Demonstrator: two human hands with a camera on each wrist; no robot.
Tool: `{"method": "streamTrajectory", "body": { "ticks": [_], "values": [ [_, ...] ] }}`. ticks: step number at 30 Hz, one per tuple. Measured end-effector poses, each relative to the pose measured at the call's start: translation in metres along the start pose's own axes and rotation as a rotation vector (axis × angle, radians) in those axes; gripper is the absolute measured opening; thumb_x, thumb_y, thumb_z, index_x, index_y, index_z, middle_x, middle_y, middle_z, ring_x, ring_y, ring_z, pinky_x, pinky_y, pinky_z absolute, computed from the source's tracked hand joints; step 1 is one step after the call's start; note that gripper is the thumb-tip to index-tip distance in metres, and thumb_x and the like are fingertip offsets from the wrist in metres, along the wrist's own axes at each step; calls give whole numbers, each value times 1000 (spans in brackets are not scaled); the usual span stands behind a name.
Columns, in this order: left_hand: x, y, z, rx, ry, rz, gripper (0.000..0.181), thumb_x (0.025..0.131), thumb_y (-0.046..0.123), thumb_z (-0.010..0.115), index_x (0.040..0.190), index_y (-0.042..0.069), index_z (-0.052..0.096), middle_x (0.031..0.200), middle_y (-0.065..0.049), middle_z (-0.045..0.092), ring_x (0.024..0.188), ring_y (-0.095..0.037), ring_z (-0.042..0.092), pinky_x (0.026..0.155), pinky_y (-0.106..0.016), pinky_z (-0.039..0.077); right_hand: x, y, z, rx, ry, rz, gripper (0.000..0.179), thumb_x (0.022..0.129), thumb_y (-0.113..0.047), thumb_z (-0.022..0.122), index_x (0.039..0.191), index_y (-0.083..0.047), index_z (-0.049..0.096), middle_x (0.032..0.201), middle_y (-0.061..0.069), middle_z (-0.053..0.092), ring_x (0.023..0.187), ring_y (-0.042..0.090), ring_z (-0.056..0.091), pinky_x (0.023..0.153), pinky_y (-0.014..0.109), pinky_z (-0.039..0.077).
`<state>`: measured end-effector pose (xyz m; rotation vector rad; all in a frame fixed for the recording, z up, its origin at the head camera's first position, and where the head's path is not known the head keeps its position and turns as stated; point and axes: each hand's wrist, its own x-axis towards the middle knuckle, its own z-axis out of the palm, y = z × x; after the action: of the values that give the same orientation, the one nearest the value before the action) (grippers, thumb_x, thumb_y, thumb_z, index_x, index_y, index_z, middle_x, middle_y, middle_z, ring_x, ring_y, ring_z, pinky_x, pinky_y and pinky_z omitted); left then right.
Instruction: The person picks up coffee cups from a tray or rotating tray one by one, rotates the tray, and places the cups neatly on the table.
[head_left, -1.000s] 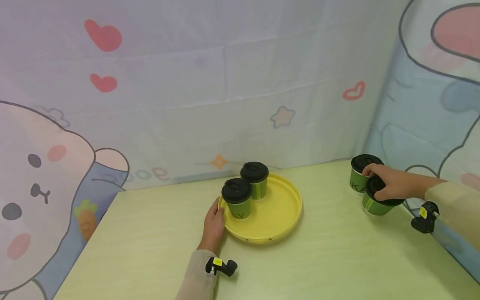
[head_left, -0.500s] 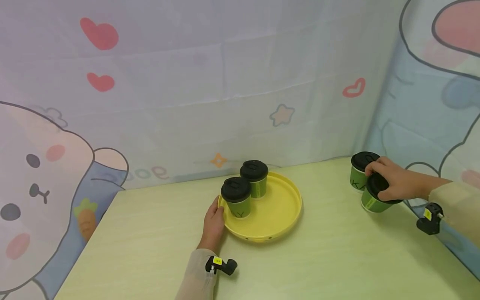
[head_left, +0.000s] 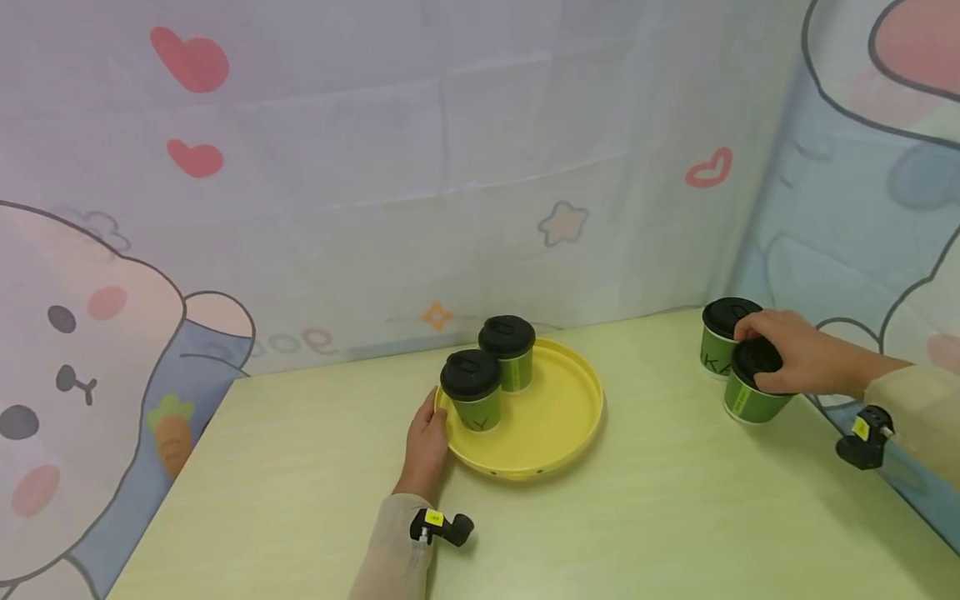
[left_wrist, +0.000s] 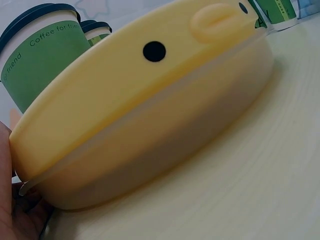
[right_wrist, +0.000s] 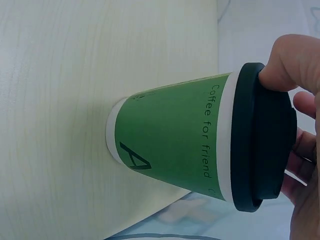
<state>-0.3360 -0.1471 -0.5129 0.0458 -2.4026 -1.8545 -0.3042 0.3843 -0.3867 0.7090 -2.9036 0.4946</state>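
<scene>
My left hand (head_left: 426,447) grips the left rim of a round yellow tray (head_left: 562,433); in the left wrist view, fingers reach under its edge. On the tray's left half stand two green paper cups with black lids, a front cup (head_left: 480,413) and a back cup (head_left: 517,373). At the far right, my right hand (head_left: 806,354) holds another lidded coffee cup (right_wrist: 170,135) from above. Thumb and fingers span its black lid (right_wrist: 262,140), and its base is at the tabletop. Just behind it stands a similar cup (head_left: 716,357), partly overlapped by the hand.
The pale wood-grain table (head_left: 645,517) carries the tray and cups. A printed cloth backdrop (head_left: 360,208) rises along the back edge, and a second cloth wall (head_left: 847,217) stands close beside the right-hand cups.
The head view has tilted down slightly, so everything sits a little higher in it. My right hand stays on the same cup's lid, and my left hand keeps its grip on the tray.
</scene>
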Motion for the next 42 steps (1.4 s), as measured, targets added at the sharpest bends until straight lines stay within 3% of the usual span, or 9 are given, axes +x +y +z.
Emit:
{"method": "streamTrajectory", "body": {
  "ticks": [6,11,19,22,26,29,35,38,42],
  "values": [
    [1,-1,1,0,-4,-8,53,108,21,38,159,7,32,163,-12,32,152,-32,23,123,-48,18,0,0,-3,38,-17,72,47,80,-8,79,122,-5,56,117,9,63,108,32,52,86,51,47],
    [2,-2,0,13,-5,-14,53,108,22,38,159,8,32,163,-11,32,152,-31,23,123,-48,19,-2,2,-2,28,27,32,48,79,-6,80,121,-3,57,114,8,64,104,25,58,83,43,51],
    [2,-1,-3,15,-10,-11,53,108,22,38,159,8,31,163,-11,31,152,-31,22,123,-48,18,-6,6,0,67,49,14,54,82,-7,77,129,-2,52,126,15,50,112,31,51,86,27,41],
    [1,0,-2,12,-9,-10,53,108,21,37,159,7,31,163,-12,31,152,-31,23,123,-49,19,-7,6,0,81,50,18,55,84,-8,77,131,-2,50,128,17,48,112,34,49,89,35,42],
    [0,-1,-1,9,-5,-9,52,108,20,38,159,6,32,163,-13,32,152,-33,23,123,-49,19,-9,6,-2,98,68,10,57,87,-9,77,134,-1,47,131,21,45,114,37,46,89,56,40],
    [0,-1,0,11,0,-19,53,108,21,38,159,7,32,163,-12,32,152,-32,24,123,-49,19,-11,8,-4,105,94,-9,59,87,-9,76,136,2,45,134,22,44,116,41,44,91,57,37],
    [0,0,1,11,-3,-36,53,108,23,38,159,10,31,163,-10,32,152,-30,23,123,-48,19,-18,16,-6,92,130,-29,65,83,-2,72,140,3,42,137,20,45,117,39,44,90,35,33],
    [0,0,1,8,-5,-35,53,109,23,37,160,10,31,163,-10,31,152,-31,23,123,-48,19,-21,18,-8,98,133,-21,65,83,4,66,143,6,40,138,23,43,115,40,44,86,39,38],
    [0,0,0,4,-4,-34,53,109,23,38,160,10,31,163,-10,31,152,-30,23,123,-48,19,-19,15,-14,135,121,42,62,90,5,58,147,6,33,141,28,38,117,46,42,81,57,43]
  ]
}}
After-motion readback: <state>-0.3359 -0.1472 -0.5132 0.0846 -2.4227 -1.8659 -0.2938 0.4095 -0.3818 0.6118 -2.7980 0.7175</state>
